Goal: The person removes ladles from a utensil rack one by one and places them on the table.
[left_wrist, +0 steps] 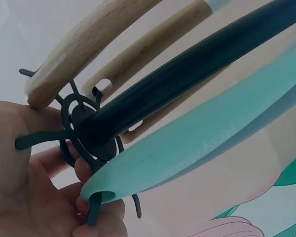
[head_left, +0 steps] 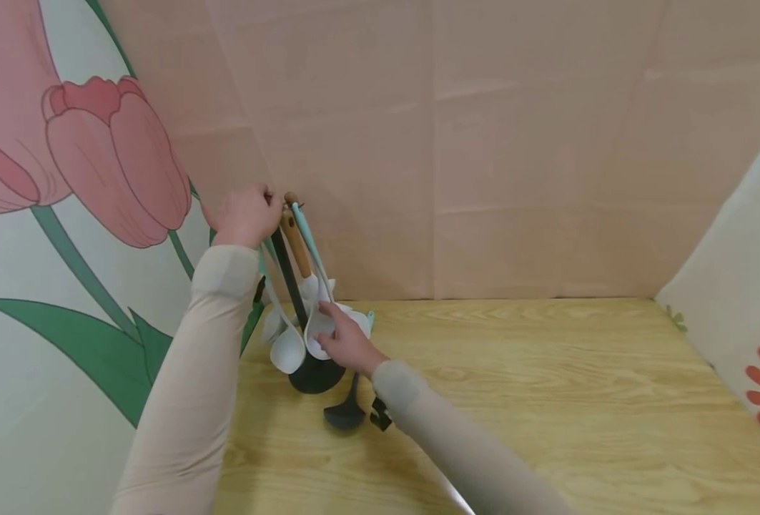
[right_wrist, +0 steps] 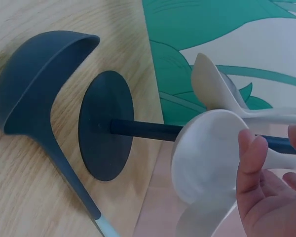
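Note:
A dark utensil stand (head_left: 316, 379) stands upright on the table, with a round base (right_wrist: 106, 126), a central pole (left_wrist: 187, 69) and a hooked ring (left_wrist: 91, 131) on top. My left hand (head_left: 247, 214) holds the stand at that ring. Several utensils hang there, with wooden handles (left_wrist: 84, 52) and a teal handle (left_wrist: 197, 138). My right hand (head_left: 352, 343) is at a hanging white ladle (right_wrist: 207, 153), fingers loosely bent in front of its rim; no grip on it shows. A dark grey ladle (head_left: 345, 415) with a teal handle end (right_wrist: 104, 228) lies beside the base.
The wood-grain table (head_left: 547, 379) stretches right of the stand. A pinkish sheet (head_left: 515, 157) forms the back wall. At left, close to the stand, is a wall with printed tulips (head_left: 116, 157); a flower-printed panel (head_left: 740, 300) borders the right.

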Demonstrator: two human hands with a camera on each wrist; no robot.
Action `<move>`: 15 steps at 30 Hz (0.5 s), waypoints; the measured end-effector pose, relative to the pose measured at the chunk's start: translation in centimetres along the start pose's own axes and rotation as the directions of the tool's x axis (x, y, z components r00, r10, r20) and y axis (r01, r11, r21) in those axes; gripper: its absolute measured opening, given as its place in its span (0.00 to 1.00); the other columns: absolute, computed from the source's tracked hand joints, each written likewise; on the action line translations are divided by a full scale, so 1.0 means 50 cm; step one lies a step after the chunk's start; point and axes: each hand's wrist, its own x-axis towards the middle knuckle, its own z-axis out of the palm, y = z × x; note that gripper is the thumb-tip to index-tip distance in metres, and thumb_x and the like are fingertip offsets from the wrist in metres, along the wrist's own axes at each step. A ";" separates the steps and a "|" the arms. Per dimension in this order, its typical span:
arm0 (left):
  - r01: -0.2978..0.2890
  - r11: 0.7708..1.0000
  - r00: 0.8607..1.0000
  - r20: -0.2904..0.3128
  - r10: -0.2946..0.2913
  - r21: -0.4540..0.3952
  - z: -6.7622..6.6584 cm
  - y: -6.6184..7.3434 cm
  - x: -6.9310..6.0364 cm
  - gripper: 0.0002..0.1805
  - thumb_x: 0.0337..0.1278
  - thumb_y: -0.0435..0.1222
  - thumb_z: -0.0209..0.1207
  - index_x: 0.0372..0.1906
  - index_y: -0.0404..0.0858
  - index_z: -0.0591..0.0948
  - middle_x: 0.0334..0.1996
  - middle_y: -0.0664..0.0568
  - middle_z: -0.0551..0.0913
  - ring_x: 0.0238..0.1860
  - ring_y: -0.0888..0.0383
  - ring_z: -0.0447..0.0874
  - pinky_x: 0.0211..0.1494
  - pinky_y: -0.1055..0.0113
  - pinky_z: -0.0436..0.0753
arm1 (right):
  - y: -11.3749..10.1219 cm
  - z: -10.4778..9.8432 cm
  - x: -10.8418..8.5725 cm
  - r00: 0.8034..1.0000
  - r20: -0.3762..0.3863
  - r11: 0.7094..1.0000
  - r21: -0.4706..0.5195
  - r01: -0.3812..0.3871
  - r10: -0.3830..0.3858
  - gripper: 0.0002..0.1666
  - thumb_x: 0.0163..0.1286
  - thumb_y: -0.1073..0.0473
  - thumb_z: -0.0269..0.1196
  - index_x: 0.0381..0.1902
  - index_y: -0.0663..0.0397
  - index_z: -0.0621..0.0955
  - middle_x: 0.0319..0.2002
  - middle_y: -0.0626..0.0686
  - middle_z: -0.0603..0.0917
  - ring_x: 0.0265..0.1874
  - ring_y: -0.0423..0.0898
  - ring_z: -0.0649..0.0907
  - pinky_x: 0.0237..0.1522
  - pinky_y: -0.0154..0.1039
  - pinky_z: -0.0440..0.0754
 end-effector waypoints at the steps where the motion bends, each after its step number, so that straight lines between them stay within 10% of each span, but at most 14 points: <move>1: -0.007 1.000 1.000 0.001 0.007 -0.007 -0.001 0.000 0.000 0.27 0.77 0.49 0.37 0.66 0.40 0.74 0.60 0.40 0.79 0.54 0.41 0.76 0.61 0.44 0.72 | -0.001 -0.002 0.001 1.000 0.006 1.000 0.010 -0.003 0.003 0.35 0.74 0.63 0.58 0.75 0.54 0.61 0.71 0.57 0.70 0.24 0.39 0.80 0.28 0.34 0.80; 15: -0.025 0.996 1.000 0.008 0.026 -0.087 -0.002 -0.005 -0.005 0.26 0.77 0.50 0.37 0.61 0.40 0.76 0.52 0.41 0.80 0.46 0.44 0.76 0.52 0.46 0.73 | -0.013 -0.010 0.013 0.990 0.112 0.979 0.176 -0.105 0.086 0.38 0.76 0.56 0.57 0.78 0.44 0.56 0.73 0.50 0.66 0.36 0.62 0.82 0.29 0.38 0.80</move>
